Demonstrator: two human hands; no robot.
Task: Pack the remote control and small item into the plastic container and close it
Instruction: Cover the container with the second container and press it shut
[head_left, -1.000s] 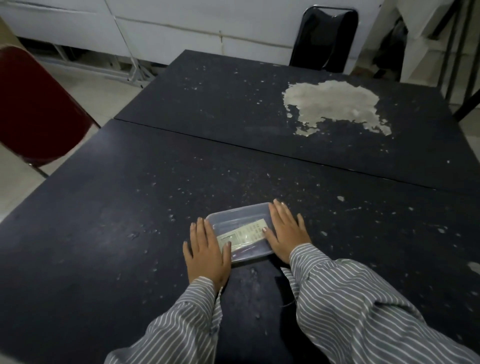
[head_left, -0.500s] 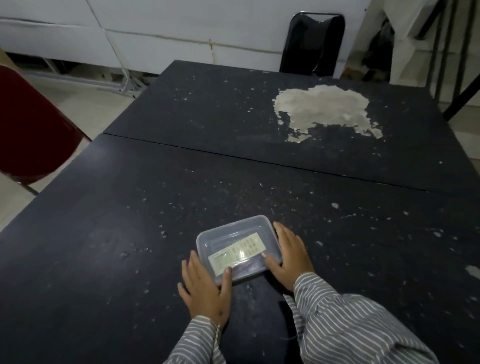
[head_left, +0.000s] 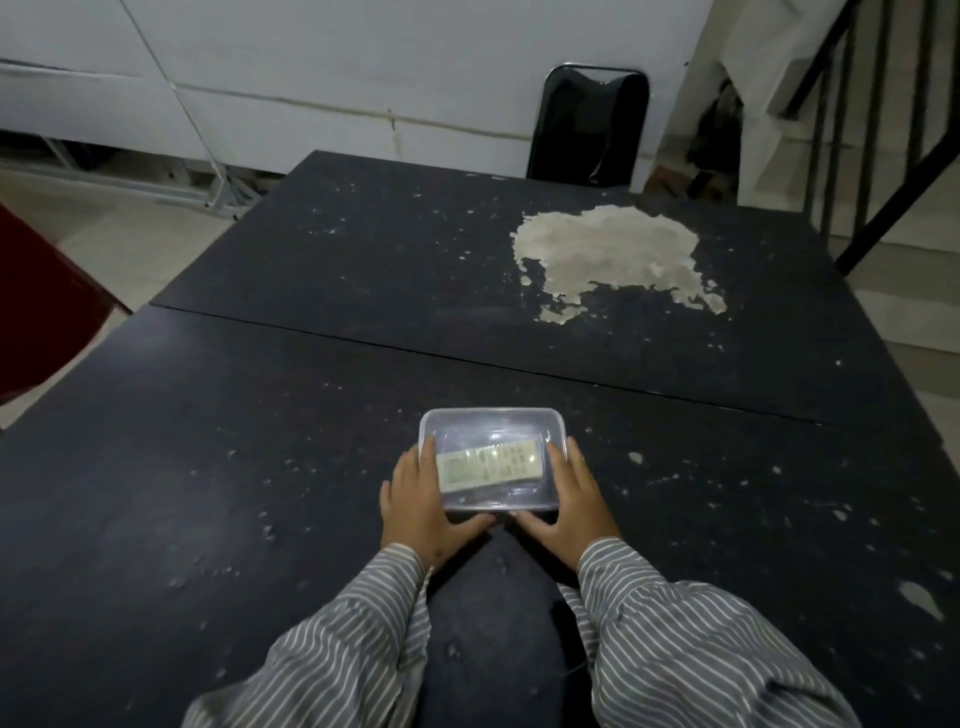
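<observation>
1. A clear, rectangular plastic container with rounded corners is sitting on the near half of the dark, paint-flecked black surface, its lid appearing closed.
2. A white, slim remote control with a small display at its left end is lying inside the container, running left to right and showing through the clear top.
3. The small item cannot be made out through the plastic.
4. The left hand, in a grey sleeve with thin white stripes, is pressing flat against the container's left side, fingers extended along the wall and thumb lying along the near edge.
5. The right hand, in a matching striped sleeve, is mirroring it on the right side, fingers straight and thumb pointing inward along the near edge.
6. Both grips are spread open, cupping the container between the palms rather than closing around it; the two thumb tips are lying near each other at the front edge.
7. A large pale patch of worn-away paint is showing on the far half of the surface, well apart from the container.
8. A black chair is standing at the far end, and part of a dark red chair is showing at the left.
</observation>
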